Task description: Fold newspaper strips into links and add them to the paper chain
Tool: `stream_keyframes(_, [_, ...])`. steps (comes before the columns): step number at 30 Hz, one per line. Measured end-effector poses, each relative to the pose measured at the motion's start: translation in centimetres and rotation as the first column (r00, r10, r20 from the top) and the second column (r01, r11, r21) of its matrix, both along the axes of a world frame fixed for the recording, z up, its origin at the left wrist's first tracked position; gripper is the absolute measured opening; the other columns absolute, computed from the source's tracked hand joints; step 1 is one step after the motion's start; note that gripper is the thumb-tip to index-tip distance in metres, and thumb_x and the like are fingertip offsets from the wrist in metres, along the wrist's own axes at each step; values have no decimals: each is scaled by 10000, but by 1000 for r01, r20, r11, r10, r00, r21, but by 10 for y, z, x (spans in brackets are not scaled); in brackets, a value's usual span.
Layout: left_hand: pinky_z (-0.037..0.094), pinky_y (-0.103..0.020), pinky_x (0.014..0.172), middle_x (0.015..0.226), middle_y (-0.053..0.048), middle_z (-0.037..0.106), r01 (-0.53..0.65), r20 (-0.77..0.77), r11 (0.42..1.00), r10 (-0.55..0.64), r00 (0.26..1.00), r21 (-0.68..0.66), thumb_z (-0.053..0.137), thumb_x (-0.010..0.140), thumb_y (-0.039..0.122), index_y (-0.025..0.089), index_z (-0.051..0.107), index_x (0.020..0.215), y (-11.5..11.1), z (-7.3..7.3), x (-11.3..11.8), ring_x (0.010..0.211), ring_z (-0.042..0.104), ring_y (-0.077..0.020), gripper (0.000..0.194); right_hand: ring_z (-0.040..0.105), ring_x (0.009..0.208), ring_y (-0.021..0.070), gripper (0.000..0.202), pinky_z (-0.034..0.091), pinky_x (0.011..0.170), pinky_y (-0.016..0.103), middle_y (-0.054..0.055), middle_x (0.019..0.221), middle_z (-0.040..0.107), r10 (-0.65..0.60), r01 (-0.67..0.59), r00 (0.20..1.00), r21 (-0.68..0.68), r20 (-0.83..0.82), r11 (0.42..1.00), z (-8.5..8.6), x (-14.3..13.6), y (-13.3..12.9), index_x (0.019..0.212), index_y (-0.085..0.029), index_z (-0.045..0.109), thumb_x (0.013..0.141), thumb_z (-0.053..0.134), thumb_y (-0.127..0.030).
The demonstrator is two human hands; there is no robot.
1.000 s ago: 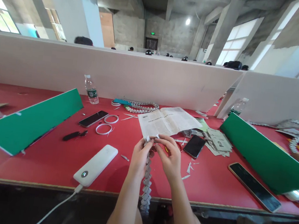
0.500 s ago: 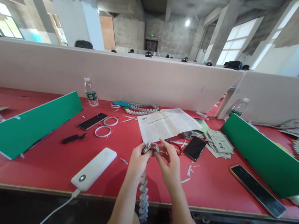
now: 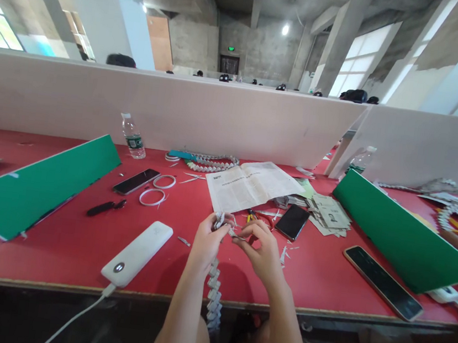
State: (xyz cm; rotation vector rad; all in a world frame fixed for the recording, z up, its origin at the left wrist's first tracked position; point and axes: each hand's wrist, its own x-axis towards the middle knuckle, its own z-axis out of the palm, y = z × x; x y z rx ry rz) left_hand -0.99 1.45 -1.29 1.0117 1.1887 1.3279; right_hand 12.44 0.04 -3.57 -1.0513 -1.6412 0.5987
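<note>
A zigzag chain of folded paper (image 3: pixel 214 289) hangs from my left hand (image 3: pixel 206 241) down past the table's front edge. The fingers of that hand are closed around its upper end. My right hand (image 3: pixel 260 247) pinches a small folded paper strip (image 3: pixel 238 237) beside the chain's top; whether the strip joins the chain I cannot tell. Just beyond my fingers lie scissors with red handles (image 3: pixel 267 219) and a printed newspaper sheet (image 3: pixel 252 185). A black phone (image 3: pixel 292 222) rests to the right of them.
A white power bank (image 3: pixel 137 255) with a cable lies left, near white tape rings (image 3: pixel 152 197) and another phone (image 3: pixel 136 181). Green boards (image 3: pixel 43 187) stand at both sides. A paper stack (image 3: pixel 331 213) and a large phone (image 3: pixel 382 282) are right. A longer chain (image 3: pixel 213 164) lies behind.
My hands have moved slightly apart, and my right fingers now pinch a paper strip that shows between the hands. The whole view has shifted a little.
</note>
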Motion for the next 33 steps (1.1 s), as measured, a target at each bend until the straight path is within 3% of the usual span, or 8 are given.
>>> stream_keyframes(7, [389,-191,495,698,-26,645,0,31,999,-1,1000,46,705,589,186,152,650,787,1,-3,5,580,542,-112,209,564,712,155,32,445,623,255,17,781,598,70,-68,996,-50,47,996,-4,2,-1,771,-208,644,791,628,-227])
stream_keyframes(12, [384,-196,467,651,-22,638,-2,32,999,1,999,45,746,555,204,157,659,724,1,-3,8,536,541,-112,197,537,644,145,116,438,606,253,-18,701,572,-3,1,1000,-97,-20,995,-5,-2,-1,820,-206,569,761,653,-260])
stream_keyframes(17, [415,-212,520,621,-19,633,103,37,993,-105,994,52,765,569,256,162,666,658,-4,5,5,570,567,-130,163,530,625,144,297,430,587,251,-29,696,547,-94,92,996,-107,-10,990,-4,-3,-1,1008,-218,522,755,651,-305])
stream_keyframes(22, [465,-268,687,668,-35,653,195,0,975,-196,981,109,773,550,203,163,668,658,-6,9,0,707,610,-175,156,590,688,153,241,475,652,266,4,759,605,-82,74,994,-110,-70,991,-5,-4,1,992,-206,549,775,617,-283])
stream_keyframes(28, [410,-212,535,644,-16,636,27,71,996,-33,997,83,754,568,201,163,651,654,-4,3,9,574,555,-117,139,596,640,144,208,482,585,240,-6,694,607,-17,-18,974,-149,-228,989,-3,-11,1,956,-199,560,782,613,-301])
stream_keyframes(33, [281,-176,402,569,27,584,-40,200,998,30,979,41,779,524,217,153,632,651,-2,-1,16,415,413,-43,205,588,655,139,189,501,612,250,6,735,601,-15,-9,971,-95,-240,995,0,-12,-1,968,-193,580,797,585,-275])
